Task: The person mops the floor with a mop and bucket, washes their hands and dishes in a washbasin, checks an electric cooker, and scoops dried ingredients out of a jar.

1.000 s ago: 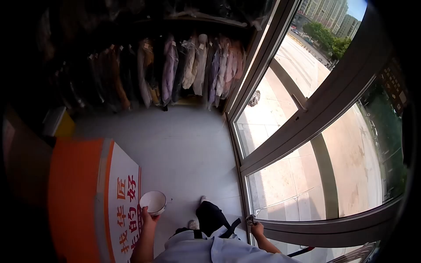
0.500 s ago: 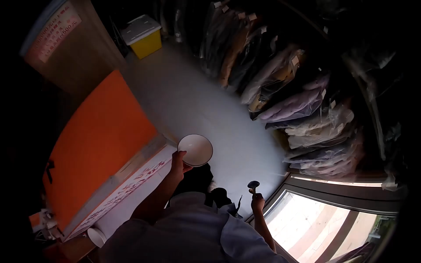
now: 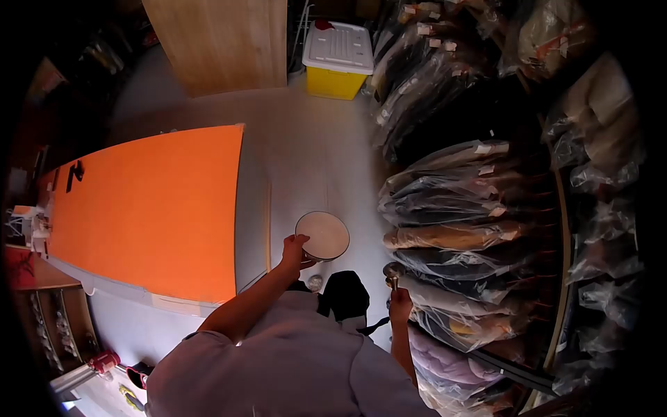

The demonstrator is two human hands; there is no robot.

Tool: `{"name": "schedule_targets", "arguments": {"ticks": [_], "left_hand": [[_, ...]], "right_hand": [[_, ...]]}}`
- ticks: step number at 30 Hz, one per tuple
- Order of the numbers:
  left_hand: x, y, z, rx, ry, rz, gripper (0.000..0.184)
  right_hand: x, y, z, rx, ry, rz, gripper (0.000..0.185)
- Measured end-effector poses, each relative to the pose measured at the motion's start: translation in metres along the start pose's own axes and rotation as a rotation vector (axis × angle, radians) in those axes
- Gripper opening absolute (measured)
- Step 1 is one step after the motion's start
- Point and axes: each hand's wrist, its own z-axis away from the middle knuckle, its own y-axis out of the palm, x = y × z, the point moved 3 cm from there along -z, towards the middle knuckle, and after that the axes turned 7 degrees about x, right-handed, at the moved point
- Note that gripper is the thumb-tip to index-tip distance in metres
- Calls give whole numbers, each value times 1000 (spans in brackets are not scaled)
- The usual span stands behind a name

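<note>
A white bowl (image 3: pixel 322 236) with a dark rim is gripped at its left edge by my left hand (image 3: pixel 295 254), thumb over the rim and fingers beneath. The bowl is held out above the floor, and I see no contents in it. My right hand (image 3: pixel 400 306) is closed around the handle of a shiny metal spoon (image 3: pixel 393 270), its rounded head pointing away from me. A second rounded metal part shows just below that head; whether it is a separate spoon I cannot tell. The spoon is close to the hanging garments on the right.
An orange-topped counter (image 3: pixel 160 215) stands on the left. Plastic-covered garments (image 3: pixel 451 236) hang along the right side. Ahead, a yellow bin (image 3: pixel 333 84) with a white lid stands beside a wooden panel (image 3: pixel 222 45). Grey floor (image 3: pixel 306 160) runs between counter and garments.
My view has swung round: the bright glass door is out of sight and the counter sits squarely on the left. Both hands keep hold of the bowl and the spoon.
</note>
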Motion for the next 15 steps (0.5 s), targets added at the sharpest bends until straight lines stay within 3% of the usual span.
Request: {"name": "schedule_targets", "arguments": {"ticks": [3,9,11,15], "left_hand": [[-56,25,-51,-34,33,20,56],[-171,53,-151,-313,163,111,60],[-211,54,-162,-433,188,221,59],[-279,41,-186,-381,274,403,63]], "right_hand": [[47,9,-100,48,-85,-7,15],[101,68,-333,256,-202,-64,14],[180,78,-383,351,-203,-110,15],[267,138,-508,509,-376,-12,13]]}}
